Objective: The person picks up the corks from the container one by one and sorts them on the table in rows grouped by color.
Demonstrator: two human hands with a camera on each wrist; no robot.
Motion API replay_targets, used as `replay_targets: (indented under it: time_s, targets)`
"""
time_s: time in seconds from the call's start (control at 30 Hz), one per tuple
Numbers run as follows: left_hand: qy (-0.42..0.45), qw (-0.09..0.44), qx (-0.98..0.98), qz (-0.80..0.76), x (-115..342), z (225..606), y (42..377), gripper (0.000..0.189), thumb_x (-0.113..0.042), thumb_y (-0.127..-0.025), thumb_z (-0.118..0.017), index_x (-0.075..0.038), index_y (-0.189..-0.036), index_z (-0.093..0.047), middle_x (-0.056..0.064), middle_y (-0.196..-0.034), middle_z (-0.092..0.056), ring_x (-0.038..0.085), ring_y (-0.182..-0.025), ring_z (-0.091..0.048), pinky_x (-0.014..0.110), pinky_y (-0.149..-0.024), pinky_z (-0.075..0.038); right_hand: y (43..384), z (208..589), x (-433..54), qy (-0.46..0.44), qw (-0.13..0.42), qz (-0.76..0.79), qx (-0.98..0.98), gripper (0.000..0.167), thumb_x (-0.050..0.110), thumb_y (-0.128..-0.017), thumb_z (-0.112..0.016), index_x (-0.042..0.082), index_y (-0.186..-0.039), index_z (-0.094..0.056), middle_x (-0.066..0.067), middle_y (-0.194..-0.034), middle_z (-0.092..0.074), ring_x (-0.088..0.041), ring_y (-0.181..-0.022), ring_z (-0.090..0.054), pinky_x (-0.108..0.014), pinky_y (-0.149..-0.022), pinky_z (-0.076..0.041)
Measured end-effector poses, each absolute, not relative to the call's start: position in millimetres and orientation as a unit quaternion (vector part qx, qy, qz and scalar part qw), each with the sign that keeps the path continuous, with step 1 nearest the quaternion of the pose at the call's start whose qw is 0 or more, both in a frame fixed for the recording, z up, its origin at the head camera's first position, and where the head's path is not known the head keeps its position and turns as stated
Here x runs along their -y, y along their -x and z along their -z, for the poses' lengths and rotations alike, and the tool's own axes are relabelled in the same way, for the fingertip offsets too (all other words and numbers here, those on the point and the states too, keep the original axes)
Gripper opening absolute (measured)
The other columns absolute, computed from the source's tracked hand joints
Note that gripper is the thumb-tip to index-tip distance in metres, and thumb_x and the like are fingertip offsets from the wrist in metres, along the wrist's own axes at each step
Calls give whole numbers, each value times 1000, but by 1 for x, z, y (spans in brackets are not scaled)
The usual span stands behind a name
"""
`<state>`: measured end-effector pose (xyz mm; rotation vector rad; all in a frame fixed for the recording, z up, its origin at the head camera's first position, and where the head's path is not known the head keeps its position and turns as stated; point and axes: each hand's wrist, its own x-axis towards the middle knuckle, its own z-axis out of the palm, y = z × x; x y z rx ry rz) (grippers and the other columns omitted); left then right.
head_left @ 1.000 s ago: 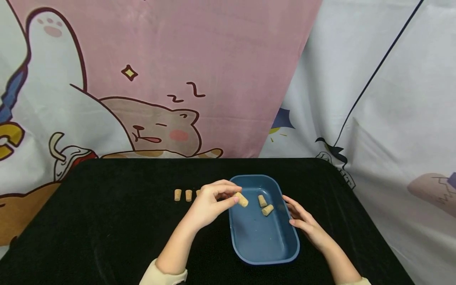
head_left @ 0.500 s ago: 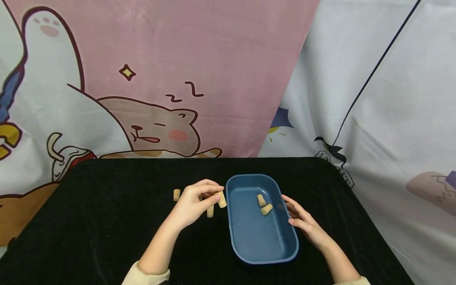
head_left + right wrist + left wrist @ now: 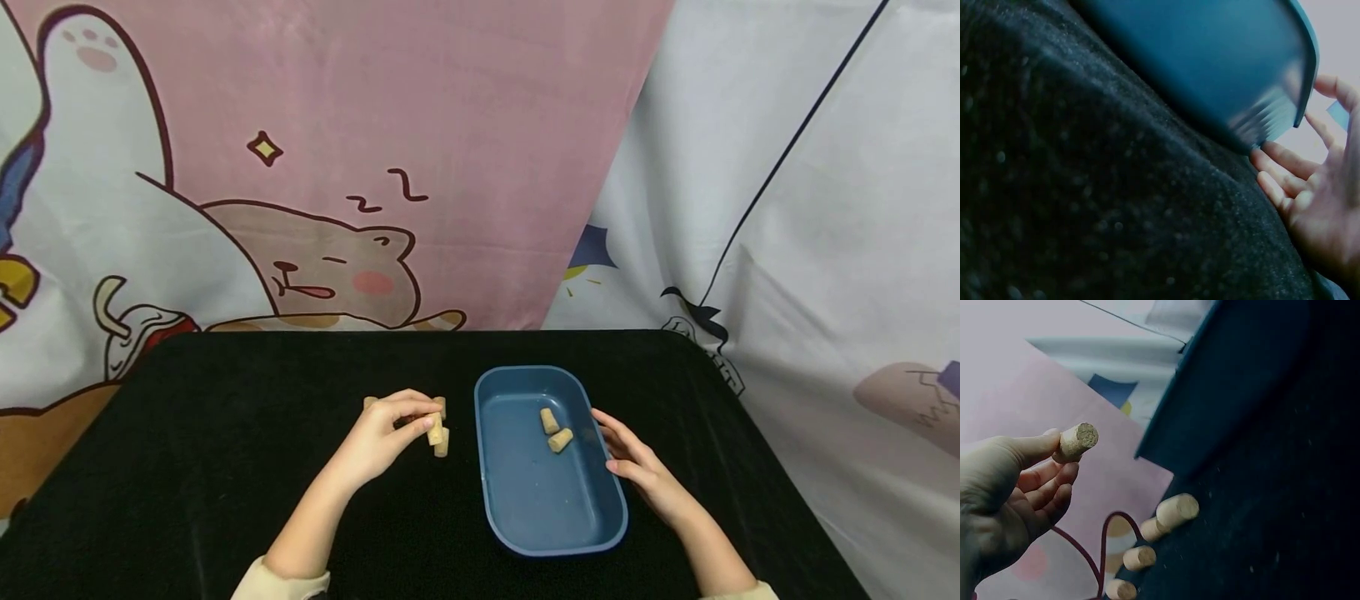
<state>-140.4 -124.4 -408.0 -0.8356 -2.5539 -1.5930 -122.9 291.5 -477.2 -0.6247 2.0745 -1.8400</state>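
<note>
Left of centre, the left hand [image 3: 386, 429] pinches a tan, tapered cork stopper [image 3: 435, 430], partly hiding other stoppers [image 3: 442, 444] on the black-covered desk [image 3: 187, 467]. This looks like placing, calling for careful lowering. Right of centre, a blue rectangular plastic tray [image 3: 555, 508] contains two stoppers [image 3: 560, 440]; the right hand [image 3: 641, 471], relaxed, touches its side, some fingertips obscured.

Two marks that read as the letter Z are printed in dark line on the pink part of the hanging cloth [image 3: 487, 125], above a drawn sleeping animal [image 3: 345, 267]: a larger Z [image 3: 407, 185] and, lower and to its left, a smaller Z [image 3: 363, 204]. On the cloth's white part, some outlined lettering [image 3: 726, 372] shows partly, too small to read.
</note>
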Motion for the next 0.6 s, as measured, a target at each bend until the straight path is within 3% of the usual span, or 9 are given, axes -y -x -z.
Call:
replay_targets:
  time_s: [0.27,0.47,0.6]
  targets:
    - [269,-11,830,489,131,424,149,23,-17,-95,-60,-5,-113,-67,4,-112,-63,15,-92,-59,30,-75,-50,122,477,-291,212,145,637,-727,62,7,-97,-40,11,-153,-14,-37,-146,-21,-22,-121,-50,-40,-92,-45]
    - [261,-19,840,476,135,434,151,24,-17,-94,-60,-5,-114,-67,7,-117,-61,21,-103,-58,40,-84,-50,122,477,-290,203,143,633,-733,62,8,-97,-41,11,-153,-15,-36,-145,-22,-39,-123,-45,-42,-92,-45]
    - [256,-21,846,468,136,439,151,23,-14,-93,-60,-5,-113,-67,5,-110,-62,19,-95,-58,36,-79,-50,122,477,-289,199,142,632,-736,62,8,-97,-42,11,-153,-15,-35,-145,-23,-48,-123,-40,-43,-92,-44]
